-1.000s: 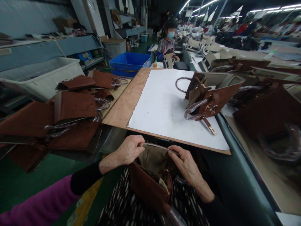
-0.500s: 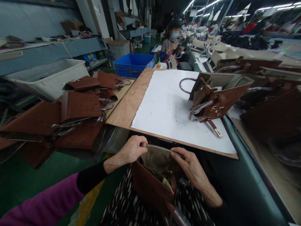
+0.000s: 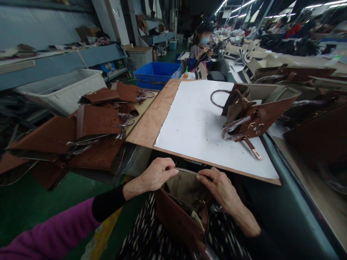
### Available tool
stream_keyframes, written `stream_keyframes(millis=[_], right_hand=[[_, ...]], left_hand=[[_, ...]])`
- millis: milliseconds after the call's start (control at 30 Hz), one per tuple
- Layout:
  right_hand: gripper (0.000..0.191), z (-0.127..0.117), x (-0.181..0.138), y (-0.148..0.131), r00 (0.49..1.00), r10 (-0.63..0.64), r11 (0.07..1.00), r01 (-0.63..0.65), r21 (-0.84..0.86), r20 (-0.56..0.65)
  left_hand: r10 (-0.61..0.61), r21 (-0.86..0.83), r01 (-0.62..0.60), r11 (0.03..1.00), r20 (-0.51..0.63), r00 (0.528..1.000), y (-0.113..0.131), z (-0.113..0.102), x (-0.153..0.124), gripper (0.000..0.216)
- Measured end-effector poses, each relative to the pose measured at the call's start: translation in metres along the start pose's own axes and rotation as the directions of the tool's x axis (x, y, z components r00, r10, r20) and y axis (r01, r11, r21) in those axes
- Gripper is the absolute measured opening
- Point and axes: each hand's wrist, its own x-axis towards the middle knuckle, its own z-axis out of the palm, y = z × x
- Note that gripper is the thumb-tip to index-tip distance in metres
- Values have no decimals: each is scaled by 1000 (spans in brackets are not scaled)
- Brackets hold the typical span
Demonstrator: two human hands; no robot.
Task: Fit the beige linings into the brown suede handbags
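Left hand (image 3: 155, 175) and right hand (image 3: 222, 186) pinch the rim (image 3: 187, 170) of a gaping, beige-lined brown bag (image 3: 173, 217).

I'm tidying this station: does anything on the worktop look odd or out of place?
The strap of the open brown bag juts out unfastened, as though left loose. The white sheet beneath looks speckled, its left edge ragged. Nothing looks spilled.

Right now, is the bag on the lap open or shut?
Open: the bag shows its lining below the far rim, which the left hand and right hand grip.
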Motion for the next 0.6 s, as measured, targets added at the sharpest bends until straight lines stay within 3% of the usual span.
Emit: stream_keyframes(millis=[200,600], right_hand=[[26,-4,0,-6,998,4,1000,-2,-30,67],[25,-4,-4,-13,999,19,999,-17,-39,36]], left_hand=[[-20,93,27,995,-68,997,4,7,3,22],[-113,207,127,970,-78,991,8,9,9,14]])
